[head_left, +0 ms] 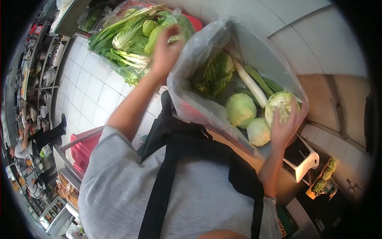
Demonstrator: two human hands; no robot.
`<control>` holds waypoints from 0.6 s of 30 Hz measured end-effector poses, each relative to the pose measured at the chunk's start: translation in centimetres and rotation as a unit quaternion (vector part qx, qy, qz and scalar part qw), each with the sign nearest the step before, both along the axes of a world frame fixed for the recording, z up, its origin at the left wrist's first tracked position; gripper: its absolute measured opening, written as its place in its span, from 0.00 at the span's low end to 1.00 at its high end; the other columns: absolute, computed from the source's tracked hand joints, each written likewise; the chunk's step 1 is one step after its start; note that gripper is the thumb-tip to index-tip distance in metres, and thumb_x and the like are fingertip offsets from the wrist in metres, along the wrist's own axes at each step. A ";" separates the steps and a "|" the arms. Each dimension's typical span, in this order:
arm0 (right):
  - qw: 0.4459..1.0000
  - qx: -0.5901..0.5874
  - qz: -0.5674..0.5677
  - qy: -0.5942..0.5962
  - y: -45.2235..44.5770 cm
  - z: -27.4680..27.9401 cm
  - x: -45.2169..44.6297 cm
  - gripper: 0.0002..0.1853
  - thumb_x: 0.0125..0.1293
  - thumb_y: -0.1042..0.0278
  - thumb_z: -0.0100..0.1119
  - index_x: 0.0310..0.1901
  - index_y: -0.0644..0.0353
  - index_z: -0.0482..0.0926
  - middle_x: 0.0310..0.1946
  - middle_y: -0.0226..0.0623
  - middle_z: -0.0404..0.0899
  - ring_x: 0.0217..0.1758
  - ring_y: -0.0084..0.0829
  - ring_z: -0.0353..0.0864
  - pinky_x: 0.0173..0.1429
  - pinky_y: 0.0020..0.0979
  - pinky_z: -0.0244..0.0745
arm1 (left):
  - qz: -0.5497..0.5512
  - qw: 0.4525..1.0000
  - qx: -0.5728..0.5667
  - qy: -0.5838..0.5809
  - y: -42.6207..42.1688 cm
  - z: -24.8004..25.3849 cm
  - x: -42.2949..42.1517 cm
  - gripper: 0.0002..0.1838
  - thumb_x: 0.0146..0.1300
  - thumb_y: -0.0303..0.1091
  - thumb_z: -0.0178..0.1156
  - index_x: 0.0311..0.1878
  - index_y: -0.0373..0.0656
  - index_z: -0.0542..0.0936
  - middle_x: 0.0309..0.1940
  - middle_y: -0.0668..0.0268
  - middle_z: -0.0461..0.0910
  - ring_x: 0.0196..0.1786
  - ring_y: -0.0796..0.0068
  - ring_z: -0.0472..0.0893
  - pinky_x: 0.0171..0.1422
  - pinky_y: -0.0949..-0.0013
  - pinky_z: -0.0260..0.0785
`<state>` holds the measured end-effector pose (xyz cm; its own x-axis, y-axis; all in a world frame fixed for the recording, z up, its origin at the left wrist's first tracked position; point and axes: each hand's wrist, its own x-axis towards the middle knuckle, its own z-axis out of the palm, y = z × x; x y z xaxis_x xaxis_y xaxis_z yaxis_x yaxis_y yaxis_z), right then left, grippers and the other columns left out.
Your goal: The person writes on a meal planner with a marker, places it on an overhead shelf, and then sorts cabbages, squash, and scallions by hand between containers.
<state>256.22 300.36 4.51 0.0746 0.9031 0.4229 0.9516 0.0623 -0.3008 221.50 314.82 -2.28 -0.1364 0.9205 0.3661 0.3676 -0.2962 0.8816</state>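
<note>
Leftmost of the work, a heap of leafy greens (pixel 129 39) lies near a red stool's worth of floor from the body, with two round green vegetables (pixel 150 28) on top. The left hand (pixel 167 49) is over the heap's right edge, its fingers bent; it is blurred there, so I cannot tell whether they close on anything. Next comes a big plastic bag (pixel 258 38), its mouth wide open, holding a dark leafy head (pixel 217 75) at its left side, then a smooth cabbage (pixel 240 110), a long white vegetable (pixel 251 85) lying aslant and a smaller cabbage (pixel 258 132) nearer the body. At the bag's right side is the pale cabbage (pixel 279 106), inside the mouth; the right hand (pixel 287 124) is clamped on it, thumb on one side and fingers on the other. The step in hand looks like handling this cabbage among the others. The next move, I judge, calls for a firm grip on its round sides and care with the bag's loose rim.
</note>
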 end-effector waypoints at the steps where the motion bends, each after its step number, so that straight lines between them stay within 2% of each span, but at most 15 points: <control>1: 0.997 -0.012 0.058 0.042 1.3 0.5 -2.6 0.32 0.51 0.67 0.68 0.61 0.54 0.70 0.66 0.52 0.55 0.70 0.54 0.53 0.70 0.51 0.53 | 0.028 1.000 -0.009 -0.004 1.9 -2.6 -4.8 0.25 0.55 0.25 0.61 0.58 0.36 0.69 0.50 0.55 0.75 0.53 0.64 0.76 0.56 0.64 0.70; 2: 0.987 -0.029 0.148 0.063 3.0 0.9 -5.6 0.32 0.49 0.70 0.68 0.59 0.55 0.71 0.65 0.50 0.58 0.69 0.52 0.56 0.70 0.48 0.54 | 0.068 0.994 -0.041 0.073 3.2 -4.2 -9.3 0.28 0.54 0.27 0.63 0.59 0.36 0.67 0.50 0.54 0.75 0.54 0.63 0.75 0.56 0.63 0.70; 3: 0.967 -0.047 0.235 0.084 4.8 0.9 -9.2 0.32 0.46 0.73 0.68 0.58 0.56 0.72 0.64 0.48 0.60 0.68 0.50 0.59 0.69 0.46 0.56 | 0.082 0.986 -0.102 0.107 4.5 -5.7 -13.0 0.31 0.54 0.26 0.64 0.62 0.38 0.64 0.54 0.55 0.71 0.57 0.65 0.72 0.58 0.64 0.70; 4: 0.951 -0.079 0.281 0.102 6.4 0.7 -13.4 0.34 0.44 0.74 0.68 0.57 0.57 0.71 0.61 0.46 0.64 0.67 0.49 0.61 0.69 0.44 0.58 | 0.092 0.973 -0.154 0.145 5.7 -6.4 -15.6 0.37 0.51 0.29 0.67 0.63 0.38 0.62 0.54 0.53 0.71 0.58 0.63 0.72 0.58 0.63 0.70; 6: 0.903 -0.109 0.406 0.093 10.1 -0.4 -21.3 0.31 0.48 0.75 0.63 0.58 0.58 0.70 0.60 0.47 0.66 0.67 0.47 0.62 0.68 0.44 0.59 | 0.064 0.958 -0.138 0.245 9.0 -8.8 -19.3 0.43 0.46 0.31 0.71 0.66 0.39 0.59 0.57 0.50 0.69 0.59 0.56 0.72 0.60 0.59 0.68; 8: 0.883 -0.065 0.465 0.007 14.1 -4.6 -28.8 0.25 0.53 0.72 0.57 0.56 0.60 0.71 0.60 0.46 0.67 0.67 0.45 0.62 0.68 0.44 0.59 | -0.007 0.931 -0.128 0.341 12.1 -9.1 -20.0 0.48 0.43 0.34 0.73 0.67 0.41 0.58 0.60 0.49 0.67 0.61 0.51 0.69 0.64 0.56 0.64; 10: 0.882 -0.073 0.461 -0.056 18.1 -10.1 -34.7 0.21 0.57 0.68 0.54 0.54 0.61 0.72 0.60 0.45 0.67 0.67 0.44 0.63 0.68 0.44 0.58 | -0.060 0.898 -0.110 0.421 15.5 -10.4 -20.8 0.50 0.41 0.37 0.74 0.68 0.43 0.57 0.62 0.49 0.65 0.64 0.49 0.66 0.68 0.54 0.60; 12: 0.852 -0.180 0.452 -0.196 22.4 -14.1 -38.4 0.21 0.57 0.65 0.54 0.54 0.56 0.72 0.59 0.40 0.68 0.69 0.42 0.61 0.68 0.49 0.57 | -0.094 0.865 -0.084 0.485 18.7 -13.0 -21.5 0.52 0.39 0.39 0.74 0.69 0.44 0.57 0.64 0.49 0.63 0.66 0.48 0.62 0.71 0.54 0.55; 13: 0.839 -0.186 0.447 -0.249 23.9 -15.3 -39.2 0.21 0.58 0.65 0.54 0.54 0.54 0.72 0.59 0.39 0.68 0.69 0.42 0.60 0.67 0.53 0.56 | -0.079 0.837 -0.109 0.531 19.6 -13.1 -21.4 0.52 0.39 0.47 0.74 0.68 0.45 0.59 0.64 0.50 0.63 0.69 0.52 0.59 0.72 0.56 0.52; 15: 0.800 -0.203 0.440 -0.354 25.8 -17.4 -40.2 0.21 0.59 0.64 0.54 0.55 0.49 0.72 0.60 0.37 0.68 0.71 0.41 0.57 0.66 0.59 0.56 | -0.095 0.804 -0.140 0.570 20.9 -13.0 -21.3 0.50 0.38 0.50 0.73 0.66 0.45 0.62 0.63 0.51 0.66 0.68 0.53 0.62 0.70 0.56 0.55; 18: 0.794 -0.222 0.436 -0.360 27.3 -17.3 -40.2 0.20 0.61 0.63 0.53 0.56 0.42 0.72 0.61 0.33 0.66 0.72 0.42 0.54 0.62 0.68 0.55 | -0.112 0.755 -0.225 0.605 21.8 -11.6 -21.6 0.47 0.38 0.54 0.72 0.63 0.45 0.66 0.60 0.53 0.70 0.66 0.54 0.66 0.67 0.54 0.59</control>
